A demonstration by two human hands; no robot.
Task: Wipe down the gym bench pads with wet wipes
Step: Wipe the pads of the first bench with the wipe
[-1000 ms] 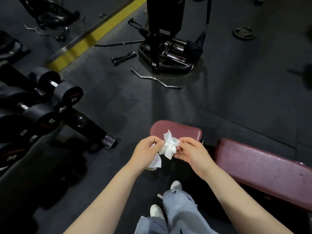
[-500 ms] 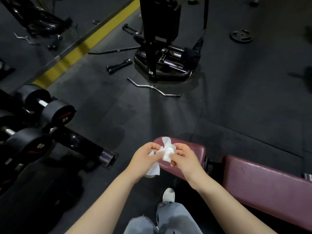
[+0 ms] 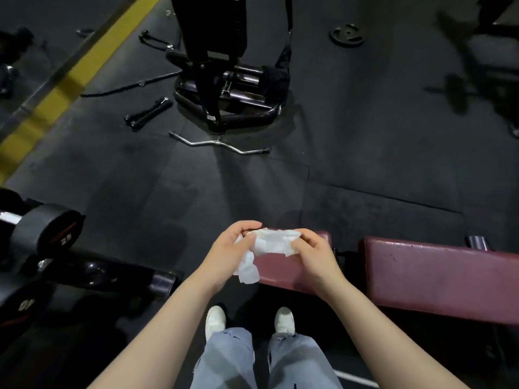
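A white wet wipe (image 3: 269,244) is stretched between both hands above the small maroon seat pad (image 3: 276,269). My left hand (image 3: 229,249) grips its left end, and a crumpled tail of wipe hangs below that hand. My right hand (image 3: 314,252) pinches the right end. The long maroon bench pad (image 3: 441,276) lies to the right, split from the seat pad by a narrow gap. Neither hand touches the pads.
A dumbbell rack (image 3: 42,242) with black dumbbells stands at the left. Ahead on the black rubber floor are a machine base (image 3: 227,91), a bent chrome bar (image 3: 219,144), a short black handle (image 3: 148,113) and a weight plate (image 3: 347,35). My white shoes (image 3: 215,321) stand below.
The hands have pulled apart, spreading the bunched wipe into a wider strip. The view has tilted down and shifted, so both shoes and more of the bench show.
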